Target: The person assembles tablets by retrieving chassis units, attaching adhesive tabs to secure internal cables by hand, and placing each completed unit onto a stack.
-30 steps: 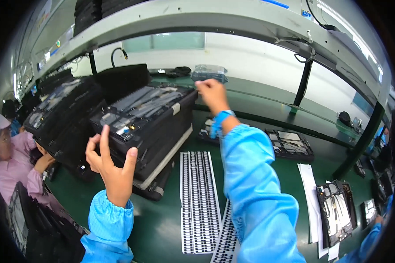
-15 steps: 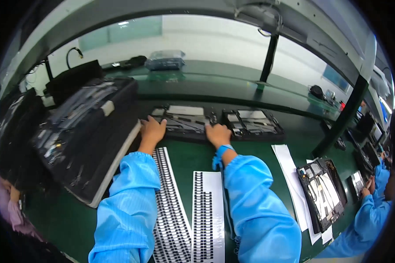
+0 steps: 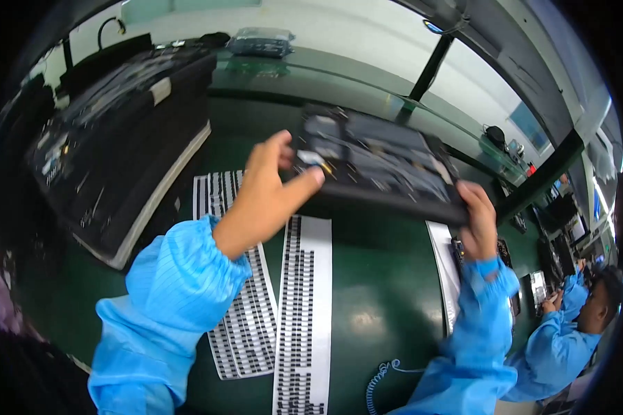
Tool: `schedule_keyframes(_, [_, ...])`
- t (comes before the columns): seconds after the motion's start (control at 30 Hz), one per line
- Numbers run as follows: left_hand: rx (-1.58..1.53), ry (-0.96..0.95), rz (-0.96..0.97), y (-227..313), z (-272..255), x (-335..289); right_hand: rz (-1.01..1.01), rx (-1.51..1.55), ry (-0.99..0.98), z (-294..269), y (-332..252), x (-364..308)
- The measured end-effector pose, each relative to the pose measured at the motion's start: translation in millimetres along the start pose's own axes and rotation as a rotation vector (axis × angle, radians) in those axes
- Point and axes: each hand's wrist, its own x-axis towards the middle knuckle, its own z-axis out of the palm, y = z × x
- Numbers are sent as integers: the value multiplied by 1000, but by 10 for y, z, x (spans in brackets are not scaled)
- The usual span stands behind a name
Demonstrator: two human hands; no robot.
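Raised above the green bench is a black tray-like casing point(image 3: 387, 162) with grey and silver flat parts in it, tilted and blurred by motion. My left hand point(image 3: 259, 197) is at its left end, thumb over the near left corner and fingers beside the left edge. Around the right end closes my right hand point(image 3: 479, 218), thumb uppermost. Whether the casing is a single piece or several stacked cannot be made out. Below my left hand lie white sheets with rows of small black labels point(image 3: 246, 325), and a similar narrow sheet point(image 3: 301, 297) lies beside them.
At left stands a tall black stack point(image 3: 128, 152) with loose-looking parts on top. A coiled blue cord point(image 3: 374, 387) is near the front. White paper point(image 3: 439, 259) lies under my right forearm. A co-worker point(image 3: 567, 332) sits at right; a dark post point(image 3: 533, 187) rises nearby.
Both hands have lifted black casing from the back of the bench and brought it up and to the right. The two casings seen side by side there no longer show on the bench.
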Motion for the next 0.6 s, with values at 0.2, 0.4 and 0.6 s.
schedule_keyframes(0.2, [507, -674, 391, -136, -353, -998, 192, 13, 197, -792, 227, -1158])
schedule_keyframes(0.4, [682, -719, 415, 99, -457, -1149, -514, -1355, 34, -509, 145, -1322])
schedule_keyframes(0.6, [625, -549, 466, -84, -408, -1063, -688, -953, -462, 1051, 183, -1343])
